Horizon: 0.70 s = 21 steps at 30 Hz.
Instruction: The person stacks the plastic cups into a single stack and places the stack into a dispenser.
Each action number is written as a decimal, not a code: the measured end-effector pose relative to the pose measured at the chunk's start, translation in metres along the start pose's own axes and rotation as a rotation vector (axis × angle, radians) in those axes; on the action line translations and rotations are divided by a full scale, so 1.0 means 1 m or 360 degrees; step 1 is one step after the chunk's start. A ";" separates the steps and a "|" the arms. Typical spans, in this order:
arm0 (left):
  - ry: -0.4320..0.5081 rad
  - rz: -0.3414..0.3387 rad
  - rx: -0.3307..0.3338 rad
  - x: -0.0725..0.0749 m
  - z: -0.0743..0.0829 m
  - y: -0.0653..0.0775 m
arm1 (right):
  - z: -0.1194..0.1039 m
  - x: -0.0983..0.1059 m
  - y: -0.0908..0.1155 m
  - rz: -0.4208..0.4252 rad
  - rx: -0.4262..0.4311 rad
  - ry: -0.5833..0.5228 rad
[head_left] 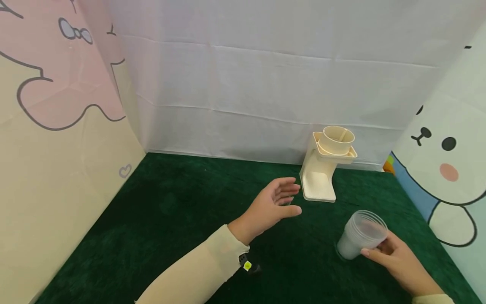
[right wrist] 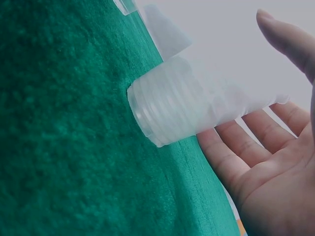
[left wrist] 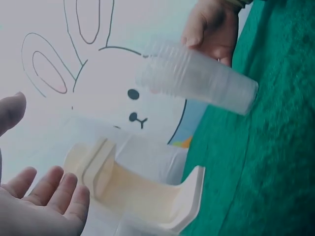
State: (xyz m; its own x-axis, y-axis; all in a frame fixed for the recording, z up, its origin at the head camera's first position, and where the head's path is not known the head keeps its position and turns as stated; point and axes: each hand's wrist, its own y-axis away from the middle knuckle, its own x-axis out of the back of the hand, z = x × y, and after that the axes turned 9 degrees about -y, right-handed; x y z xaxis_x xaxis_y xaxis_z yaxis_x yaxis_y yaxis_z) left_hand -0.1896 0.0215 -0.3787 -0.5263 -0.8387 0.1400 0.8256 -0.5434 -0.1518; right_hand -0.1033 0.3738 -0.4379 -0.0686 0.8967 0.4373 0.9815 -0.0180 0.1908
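A nested stack of clear plastic cups [head_left: 358, 236] tilts at the right, its rims upward. My right hand [head_left: 398, 257] holds it from the side, thumb in front and fingers behind. In the right wrist view, the fingers [right wrist: 241, 142] lie along the stack [right wrist: 172, 105]; bright glare hides its upper part. Whether its base touches the cloth I cannot tell. My left hand [head_left: 271, 207] hovers mid-table, thumb apart from loosely bent fingers, holding nothing. Part of a clear cup [left wrist: 140, 227] shows low in the left wrist view.
A cream stand [head_left: 319, 185] with a round holder [head_left: 337, 139] on top is at the back, beyond my left hand. Dark green cloth [head_left: 182, 236] covers the table. White sheeting [head_left: 235, 84] hangs behind, with printed cartoon panels on both sides.
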 end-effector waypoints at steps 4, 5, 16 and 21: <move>-0.0060 0.0028 -0.0081 0.011 -0.004 0.003 | -0.001 -0.001 0.000 -0.0008 0.0014 -0.0019; -0.0073 0.0031 -0.0102 0.014 -0.004 0.003 | -0.002 -0.001 0.000 -0.0010 0.0022 -0.0024; -0.0238 0.0115 -0.0005 0.037 -0.023 0.001 | -0.002 -0.001 0.002 -0.0003 0.0026 -0.0040; -0.0262 0.0104 0.0161 0.038 -0.033 0.001 | -0.002 -0.001 0.004 -0.0001 0.0012 -0.0036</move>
State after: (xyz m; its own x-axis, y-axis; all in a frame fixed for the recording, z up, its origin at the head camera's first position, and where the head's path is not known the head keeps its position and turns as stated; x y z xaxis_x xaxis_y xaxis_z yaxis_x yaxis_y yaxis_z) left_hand -0.2156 -0.0117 -0.4055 -0.4376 -0.8503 0.2925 0.8774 -0.4749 -0.0679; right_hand -0.0995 0.3717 -0.4356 -0.0650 0.9064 0.4174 0.9828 -0.0144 0.1844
